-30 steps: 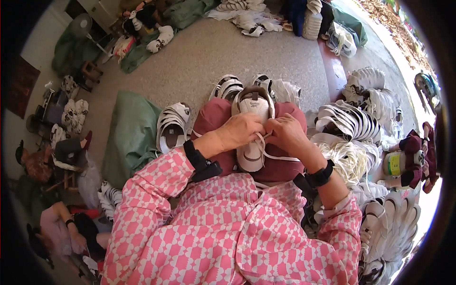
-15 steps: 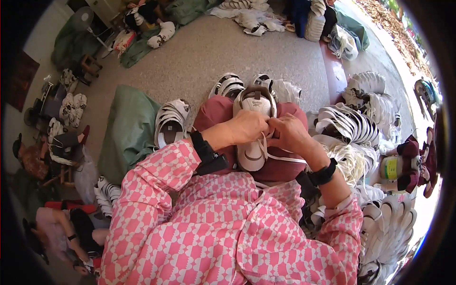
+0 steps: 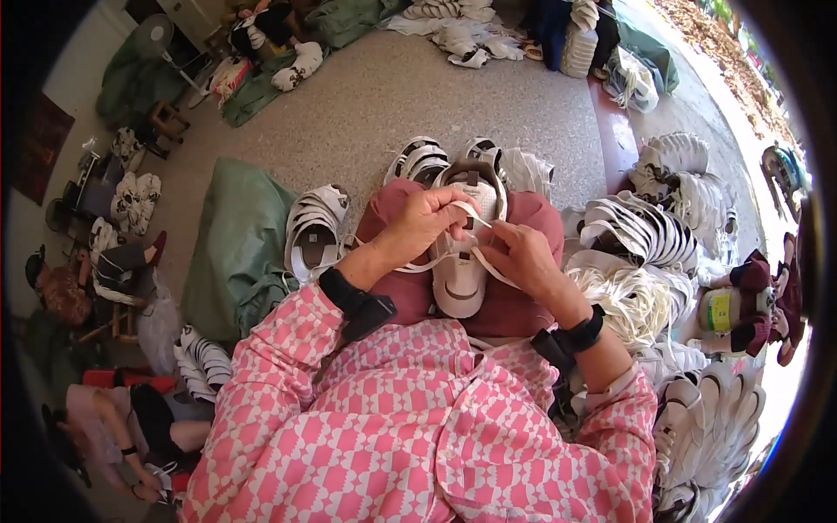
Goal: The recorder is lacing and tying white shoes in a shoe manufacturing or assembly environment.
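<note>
A white sneaker point(image 3: 460, 286) with a brown-grey collar lies lengthwise on my lap, toe toward me, between my two thighs in dark red trousers. My left hand point(image 3: 420, 228) is closed above its left side, thumb and fingers pinching a flat white shoelace point(image 3: 466, 209). The lace arches over the shoe's tongue toward my right hand point(image 3: 527, 259). That hand is closed too, its fingertips pinching lace at the shoe's right side. Another stretch of lace trails beneath the right fingers. The lower eyelets are partly covered by my hands.
Nested white shoes point(image 3: 316, 228) stand left of my knees, beside a green cloth point(image 3: 231, 248). More stacked shoes point(image 3: 641, 228) and a heap of loose white laces point(image 3: 641, 301) lie on the right. Other people sit at the left edge; a fan point(image 3: 153, 37) stands at the far left.
My left hand has drawn back to the left and up from the shoe's middle, pulling out a length of lace. The hands are now farther apart, with the lace spanning between them.
</note>
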Motion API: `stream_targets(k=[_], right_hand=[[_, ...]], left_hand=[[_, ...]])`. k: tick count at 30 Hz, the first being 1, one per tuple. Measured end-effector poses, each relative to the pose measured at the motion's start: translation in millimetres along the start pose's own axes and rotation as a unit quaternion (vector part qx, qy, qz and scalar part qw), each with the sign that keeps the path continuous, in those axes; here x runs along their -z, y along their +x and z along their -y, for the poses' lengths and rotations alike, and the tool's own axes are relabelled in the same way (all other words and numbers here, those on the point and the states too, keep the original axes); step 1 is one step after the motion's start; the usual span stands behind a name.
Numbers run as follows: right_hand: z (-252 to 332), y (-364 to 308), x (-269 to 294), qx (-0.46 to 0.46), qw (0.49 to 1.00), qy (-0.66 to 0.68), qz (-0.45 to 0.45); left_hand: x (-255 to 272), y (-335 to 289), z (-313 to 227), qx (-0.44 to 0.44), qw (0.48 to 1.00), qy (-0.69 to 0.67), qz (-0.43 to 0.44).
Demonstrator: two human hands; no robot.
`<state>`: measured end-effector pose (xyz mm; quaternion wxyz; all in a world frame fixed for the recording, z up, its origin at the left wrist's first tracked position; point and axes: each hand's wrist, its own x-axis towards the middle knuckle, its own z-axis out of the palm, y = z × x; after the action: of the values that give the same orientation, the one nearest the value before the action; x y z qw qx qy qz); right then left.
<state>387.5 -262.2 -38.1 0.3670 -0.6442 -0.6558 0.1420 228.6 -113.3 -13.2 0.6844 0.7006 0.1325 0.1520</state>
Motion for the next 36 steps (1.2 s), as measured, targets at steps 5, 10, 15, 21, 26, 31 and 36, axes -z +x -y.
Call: stream_targets(k=[5,10,15,21,26,31,36], right_hand=[[13.0,0.2,-1.7,-0.029,0.998,0.059,-0.017],[20.6,2.8,6.2,-0.030,0.995,0.086,0.049],[23.5,8.9,-7.8,0.003,0.999,-0.030,0.020],[23.6,8.3,-20.5,0.042,0.991,-0.129,0.015],[27.6,7.4,-24.0,0.073,0.991,-0.116,0.007],[23.0,9.1,-17.0,-0.220,0.912,0.343,-0.053],[25.9,10.5,-7.3,-0.188,0.946,0.253,-0.069]], left_hand=[[4.7,-16.7,-16.8,0.009,0.992,-0.121,-0.032],[6.4,-24.0,-22.4,-0.022,0.997,-0.068,-0.042],[7.0,-23.6,-8.6,0.014,0.995,-0.089,0.032],[5.7,-25.4,10.6,-0.052,0.998,-0.031,0.001],[11.4,-32.8,17.4,-0.013,0.999,-0.029,-0.043],[3.8,-31.8,29.5,0.024,0.993,-0.111,-0.013],[-13.3,-32.5,38.0,-0.044,0.993,0.084,-0.075]])
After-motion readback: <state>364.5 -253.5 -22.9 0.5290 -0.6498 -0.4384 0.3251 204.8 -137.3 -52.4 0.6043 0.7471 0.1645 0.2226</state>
